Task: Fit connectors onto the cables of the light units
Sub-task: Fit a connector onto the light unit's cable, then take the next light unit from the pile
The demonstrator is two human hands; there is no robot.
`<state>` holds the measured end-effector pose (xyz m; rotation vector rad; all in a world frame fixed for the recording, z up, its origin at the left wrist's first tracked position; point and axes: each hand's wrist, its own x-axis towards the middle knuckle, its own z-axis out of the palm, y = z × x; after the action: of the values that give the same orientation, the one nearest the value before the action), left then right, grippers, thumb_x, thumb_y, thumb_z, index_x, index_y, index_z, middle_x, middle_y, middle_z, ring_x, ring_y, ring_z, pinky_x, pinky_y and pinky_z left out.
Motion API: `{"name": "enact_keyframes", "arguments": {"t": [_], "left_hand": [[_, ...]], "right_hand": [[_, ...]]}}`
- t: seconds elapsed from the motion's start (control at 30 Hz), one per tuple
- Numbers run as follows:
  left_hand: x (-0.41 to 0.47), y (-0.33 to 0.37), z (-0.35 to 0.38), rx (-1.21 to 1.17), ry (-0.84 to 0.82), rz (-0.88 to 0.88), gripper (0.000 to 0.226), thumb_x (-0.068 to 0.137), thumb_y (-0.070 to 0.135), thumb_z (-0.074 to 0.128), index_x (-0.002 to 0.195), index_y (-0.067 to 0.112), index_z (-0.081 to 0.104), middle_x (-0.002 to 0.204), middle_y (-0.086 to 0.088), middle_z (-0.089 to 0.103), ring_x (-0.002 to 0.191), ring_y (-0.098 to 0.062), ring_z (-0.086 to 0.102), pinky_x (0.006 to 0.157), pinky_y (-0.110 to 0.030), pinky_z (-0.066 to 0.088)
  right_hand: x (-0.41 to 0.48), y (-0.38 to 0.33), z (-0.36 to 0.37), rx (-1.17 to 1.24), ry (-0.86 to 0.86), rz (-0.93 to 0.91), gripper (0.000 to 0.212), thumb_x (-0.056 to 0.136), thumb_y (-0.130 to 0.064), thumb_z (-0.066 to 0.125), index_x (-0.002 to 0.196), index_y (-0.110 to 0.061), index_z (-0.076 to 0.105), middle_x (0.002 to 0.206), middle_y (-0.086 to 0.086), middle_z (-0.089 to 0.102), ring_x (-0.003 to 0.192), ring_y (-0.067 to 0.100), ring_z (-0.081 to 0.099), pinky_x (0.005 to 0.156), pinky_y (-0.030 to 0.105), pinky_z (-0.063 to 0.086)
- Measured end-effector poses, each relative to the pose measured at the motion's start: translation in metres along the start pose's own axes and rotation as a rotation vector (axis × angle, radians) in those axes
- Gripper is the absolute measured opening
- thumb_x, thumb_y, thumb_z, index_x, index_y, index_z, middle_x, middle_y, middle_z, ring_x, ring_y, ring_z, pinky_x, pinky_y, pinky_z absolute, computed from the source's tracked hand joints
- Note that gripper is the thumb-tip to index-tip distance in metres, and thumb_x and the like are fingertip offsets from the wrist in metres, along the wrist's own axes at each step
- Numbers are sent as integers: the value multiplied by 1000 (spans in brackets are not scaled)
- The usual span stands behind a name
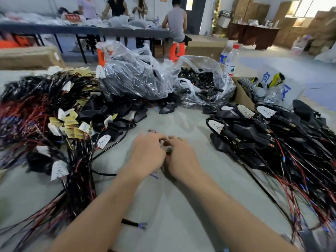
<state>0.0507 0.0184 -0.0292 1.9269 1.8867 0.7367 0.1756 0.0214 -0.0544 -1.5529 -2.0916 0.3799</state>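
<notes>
Left hand (147, 151) and right hand (181, 158) meet fingertip to fingertip, both curled round a small dark connector (168, 150); its axis is blurred. Blue-tipped cable (154, 174) trails under the wrists. The connector bag (200, 80) lies well beyond, nearer the right hand.

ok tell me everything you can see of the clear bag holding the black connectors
The clear bag is thin, crinkled, glossy plastic, slumped on the grey table with its mouth gaping upward. Small black connectors are heaped inside. It sits at the table's far side, beside a bigger plastic bag on its left and a cardboard box on its right.
</notes>
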Motion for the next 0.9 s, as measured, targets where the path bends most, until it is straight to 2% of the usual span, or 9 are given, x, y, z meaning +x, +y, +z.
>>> {"name": "enact_keyframes", "arguments": {"t": [0.03, 0.1, 0.27, 0.4, 0.5, 0.6, 0.7, 0.8, 0.9], "left_hand": [[2, -15, -9, 89, 36, -4, 38, 89, 17, 60, 121, 33, 70, 128, 4, 66, 121, -24, 56, 102, -38, 46], [5, -36, -21, 184, 158, -1, 45, 87, 10, 61, 131, 20, 66, 136, -4, 62, 132, -27, 49, 114, -41, 33], [9, -95, -51, 297, 365, -142, 40, 86, 13, 67, 126, 15, 65, 114, -8, 68, 111, -31, 59, 93, -44, 48], [8, -107, -47, 606, 322, -135, 15, 92, 25, 59, 95, 21, 72, 96, 0, 68, 104, -27, 57, 89, -38, 35], [8, -108, -44, 463, 465, -130, 13, 90, 17, 62, 88, 18, 75, 85, 0, 69, 85, -27, 61, 87, -39, 33], [6, -106, -46, 230, 527, -35, 9, 89, 14, 68, 91, 17, 77, 85, 0, 72, 79, -25, 63, 85, -35, 38], [6, -98, -41, -3, 420, 57, 13, 91, 15, 70, 101, 20, 76, 94, 11, 71, 88, -13, 63, 83, -27, 45], [5, -97, -42, -104, 329, 86, 27, 92, 11, 67, 111, 26, 76, 94, 30, 64, 95, 7, 61, 85, -3, 40], [2, -97, -46, -212, 225, 71, 57, 89, 3, 63, 132, 40, 64, 109, 32, 68, 108, 12, 60, 92, -1, 38]], "right_hand": [[6, -8, 11, 32, -4, -13, 32, 82, -8, 59, 112, -14, 69, 113, 1, 67, 109, 27, 54, 89, 33, 41], [16, -19, 22, 99, 16, -5, 25, 88, -9, 59, 111, -9, 70, 113, 7, 68, 109, 31, 55, 90, 31, 38], [43, -51, 53, 142, 24, -92, 24, 91, -9, 56, 109, -5, 72, 113, 11, 69, 111, 32, 54, 95, 29, 34], [54, -62, 65, 130, 17, -180, 24, 90, -11, 54, 99, -6, 76, 114, 10, 71, 113, 30, 55, 100, 29, 33], [50, -56, 62, 258, 37, -89, 25, 88, -21, 55, 96, -18, 78, 106, 0, 76, 107, 23, 61, 95, 29, 42], [45, -52, 57, 391, -5, -17, 22, 87, -26, 55, 85, -21, 75, 80, -5, 74, 80, 16, 64, 77, 33, 52], [42, -57, 52, 551, -44, 23, 20, 87, -31, 61, 73, -21, 72, 63, 0, 65, 58, 8, 54, 58, 28, 44], [43, -61, 49, 713, -88, 89, 25, 88, -30, 64, 68, -18, 73, 52, -1, 62, 48, 3, 49, 49, 21, 38], [49, -57, 45, 866, -96, 191, 14, 84, -20, 66, 91, -25, 78, 65, 2, 73, 50, 8, 57, 54, 24, 47]]}}
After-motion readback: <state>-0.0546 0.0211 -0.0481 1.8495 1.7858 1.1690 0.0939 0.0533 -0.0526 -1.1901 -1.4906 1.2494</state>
